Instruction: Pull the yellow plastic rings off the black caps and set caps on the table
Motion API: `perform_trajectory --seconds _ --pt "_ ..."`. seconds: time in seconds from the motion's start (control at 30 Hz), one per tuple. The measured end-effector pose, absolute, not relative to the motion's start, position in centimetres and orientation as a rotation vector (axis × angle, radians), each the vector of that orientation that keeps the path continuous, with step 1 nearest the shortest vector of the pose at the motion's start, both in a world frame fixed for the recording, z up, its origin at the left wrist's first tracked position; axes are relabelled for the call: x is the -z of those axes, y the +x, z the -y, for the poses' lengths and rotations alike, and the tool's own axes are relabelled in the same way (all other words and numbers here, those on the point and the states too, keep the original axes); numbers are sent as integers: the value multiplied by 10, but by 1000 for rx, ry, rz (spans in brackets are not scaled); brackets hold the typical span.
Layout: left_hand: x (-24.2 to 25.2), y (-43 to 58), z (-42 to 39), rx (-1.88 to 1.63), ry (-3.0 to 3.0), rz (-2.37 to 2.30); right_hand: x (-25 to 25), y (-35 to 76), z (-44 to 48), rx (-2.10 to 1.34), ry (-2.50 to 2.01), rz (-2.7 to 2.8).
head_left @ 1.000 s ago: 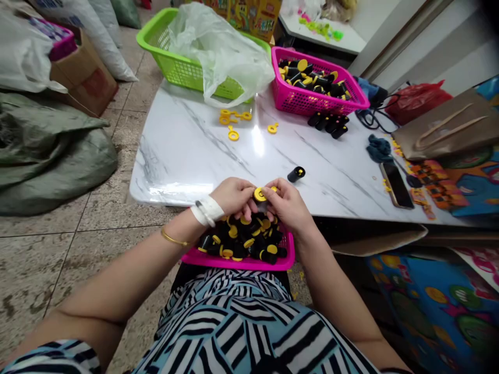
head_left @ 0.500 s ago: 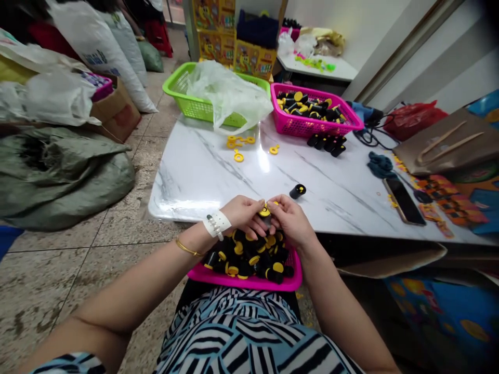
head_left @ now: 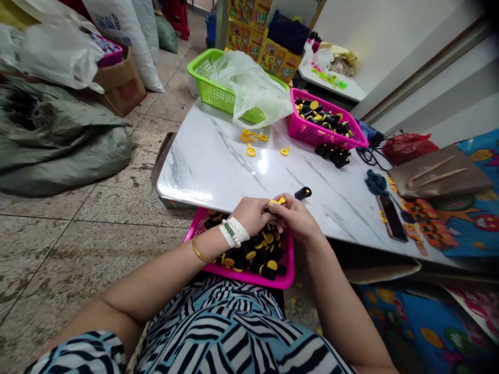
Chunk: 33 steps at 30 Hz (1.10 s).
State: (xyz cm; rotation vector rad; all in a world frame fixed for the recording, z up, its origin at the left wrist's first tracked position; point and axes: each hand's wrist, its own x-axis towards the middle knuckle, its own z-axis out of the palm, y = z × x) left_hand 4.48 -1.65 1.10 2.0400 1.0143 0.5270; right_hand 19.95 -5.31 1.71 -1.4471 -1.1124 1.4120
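Note:
Over the near edge of the table, my two hands meet with fingers closed. My left hand (head_left: 251,215), with a white band and bracelets at the wrist, grips a small black cylinder, mostly hidden by the fingers. My right hand (head_left: 298,217) pinches a yellow ring piece (head_left: 279,201) against its top. Below them a pink basket (head_left: 286,278) sits at my lap, full of black cylinders with yellow caps (head_left: 251,254). Just beyond my right hand, a loose black cylinder (head_left: 303,193) lies on its side on the marbled table (head_left: 218,166).
Several yellow ring pieces (head_left: 250,150) lie farther back. Behind them stand a green basket (head_left: 218,96) with a plastic bag (head_left: 253,85) and another pink basket (head_left: 307,132). A phone (head_left: 392,218) and a brown paper bag (head_left: 440,174) lie right; a sack (head_left: 66,140) sits left.
My view has turned, so the table appears tilted. The yellow piece between my hands has changed its angle, its ring end now pointing up and right. My hands stay together over the basket.

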Motion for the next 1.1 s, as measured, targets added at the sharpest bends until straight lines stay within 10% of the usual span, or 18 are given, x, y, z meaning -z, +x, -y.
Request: perform_trajectory --seconds 1.1 --pt "-31 7 20 -263 2356 -894 20 177 134 -669 -1559 1320"
